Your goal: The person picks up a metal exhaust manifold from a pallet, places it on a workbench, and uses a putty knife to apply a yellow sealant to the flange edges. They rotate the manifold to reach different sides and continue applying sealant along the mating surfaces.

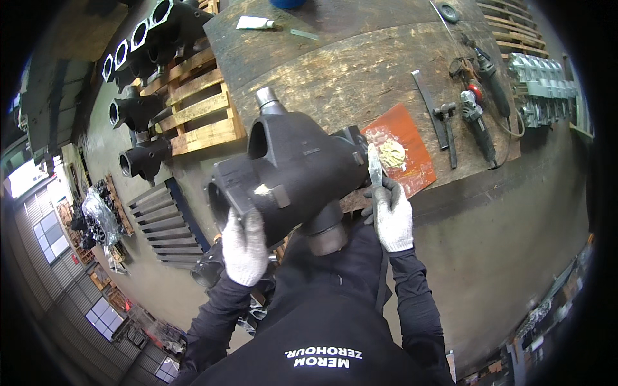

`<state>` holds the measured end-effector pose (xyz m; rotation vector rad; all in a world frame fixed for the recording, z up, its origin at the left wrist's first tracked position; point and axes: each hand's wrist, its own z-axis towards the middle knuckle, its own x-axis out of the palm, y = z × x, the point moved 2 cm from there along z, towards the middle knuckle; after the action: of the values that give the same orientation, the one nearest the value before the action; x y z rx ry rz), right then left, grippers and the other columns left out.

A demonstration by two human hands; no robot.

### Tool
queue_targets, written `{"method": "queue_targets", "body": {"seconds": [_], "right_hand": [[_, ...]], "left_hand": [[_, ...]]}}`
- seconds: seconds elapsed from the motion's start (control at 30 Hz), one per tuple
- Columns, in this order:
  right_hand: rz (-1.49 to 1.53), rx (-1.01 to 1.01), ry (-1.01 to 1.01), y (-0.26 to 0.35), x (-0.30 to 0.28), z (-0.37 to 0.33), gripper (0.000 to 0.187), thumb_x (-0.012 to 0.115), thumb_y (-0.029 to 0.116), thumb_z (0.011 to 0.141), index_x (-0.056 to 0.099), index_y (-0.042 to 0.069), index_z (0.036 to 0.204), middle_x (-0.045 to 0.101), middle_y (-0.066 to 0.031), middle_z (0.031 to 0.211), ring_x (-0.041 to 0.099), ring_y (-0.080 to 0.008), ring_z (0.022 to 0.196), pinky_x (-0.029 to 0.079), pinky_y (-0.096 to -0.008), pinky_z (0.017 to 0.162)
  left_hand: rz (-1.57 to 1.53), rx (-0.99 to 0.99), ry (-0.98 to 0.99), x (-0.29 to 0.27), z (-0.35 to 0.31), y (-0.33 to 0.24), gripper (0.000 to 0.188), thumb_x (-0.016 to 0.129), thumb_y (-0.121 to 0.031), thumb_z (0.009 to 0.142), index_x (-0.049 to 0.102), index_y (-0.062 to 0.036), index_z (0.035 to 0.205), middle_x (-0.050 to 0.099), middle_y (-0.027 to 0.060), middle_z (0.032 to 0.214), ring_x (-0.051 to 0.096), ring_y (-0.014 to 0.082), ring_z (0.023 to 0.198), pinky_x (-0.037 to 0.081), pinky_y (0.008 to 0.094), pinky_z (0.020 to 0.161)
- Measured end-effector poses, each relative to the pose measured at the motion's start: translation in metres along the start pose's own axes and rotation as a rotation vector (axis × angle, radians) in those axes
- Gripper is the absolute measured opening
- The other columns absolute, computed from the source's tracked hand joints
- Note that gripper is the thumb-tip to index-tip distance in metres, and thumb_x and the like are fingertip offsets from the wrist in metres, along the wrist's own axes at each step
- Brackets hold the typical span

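A large black cast-metal housing point(306, 154) with round openings and stub ends lies across the near left edge of the wooden table. My left hand point(244, 249), in a white glove with grey fingers, grips the rim at its left end. Close to that hand, a pale smear of putty point(262, 190) marks the casting. My right hand point(393, 219), gloved alike, is closed round a putty knife point(374, 166), its blade pointing away from me. Beside the blade, cream putty point(391, 156) is spread on an orange-red board point(417, 145).
On the table point(335, 71) are a white tube point(255, 23), a flat metal bar point(430, 109), a hammer point(449, 132) and angle grinders point(477, 125). More black castings point(136, 109) stand by a wooden pallet point(203, 116) at left. Silver castings point(544, 87) sit at far right.
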<state>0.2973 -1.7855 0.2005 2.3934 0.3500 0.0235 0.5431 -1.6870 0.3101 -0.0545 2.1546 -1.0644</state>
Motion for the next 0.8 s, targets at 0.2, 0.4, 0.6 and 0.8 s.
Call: {"method": "queue_targets", "body": {"seconds": [0.2,0.4,0.6,0.8], "right_hand": [[-0.090,-0.158,-0.085,-0.062,-0.008,0.070,0.037,0.073,0.013,0.093,0.059,-0.006,0.121,0.067,-0.0044,0.086,0.060,-0.0070,0.064,0.050,-0.0231,0.056],[-0.029,-0.106,-0.204,-0.118,-0.010,0.102,0.042,0.071,0.032,0.094,0.062,-0.002,0.116,0.069,-0.0136,0.092,0.065,-0.0218,0.082,0.052,-0.0367,0.078],[-0.005,-0.055,-0.272,-0.130,-0.010,0.105,0.043,0.068,0.034,0.096,0.062,-0.002,0.119,0.070,-0.0163,0.094,0.068,-0.0251,0.082,0.052,-0.0379,0.078],[0.119,-0.044,-0.057,-0.136,-0.006,0.089,0.034,0.059,0.029,0.103,0.063,-0.002,0.116,0.069,-0.0124,0.084,0.065,-0.0201,0.070,0.051,-0.0333,0.068]], "left_hand": [[0.125,-0.059,-0.041,-0.014,0.051,-0.018,0.045,0.046,-0.041,0.108,0.061,0.0009,0.102,0.059,0.0046,0.085,0.052,0.0140,0.080,0.044,0.0309,0.073],[0.198,-0.051,0.021,-0.024,0.103,-0.033,0.042,0.046,-0.035,0.106,0.062,0.0029,0.095,0.060,0.0048,0.085,0.053,0.0143,0.081,0.044,0.0308,0.077],[0.132,-0.073,0.057,-0.026,0.082,-0.039,0.031,0.053,-0.034,0.105,0.062,-0.0049,0.103,0.058,-0.0010,0.090,0.052,0.0112,0.083,0.045,0.0277,0.079],[-0.075,-0.239,-0.087,-0.046,0.091,-0.011,0.029,0.057,-0.033,0.101,0.065,-0.0055,0.104,0.066,0.0025,0.090,0.064,0.0147,0.079,0.052,0.0290,0.073]]}}
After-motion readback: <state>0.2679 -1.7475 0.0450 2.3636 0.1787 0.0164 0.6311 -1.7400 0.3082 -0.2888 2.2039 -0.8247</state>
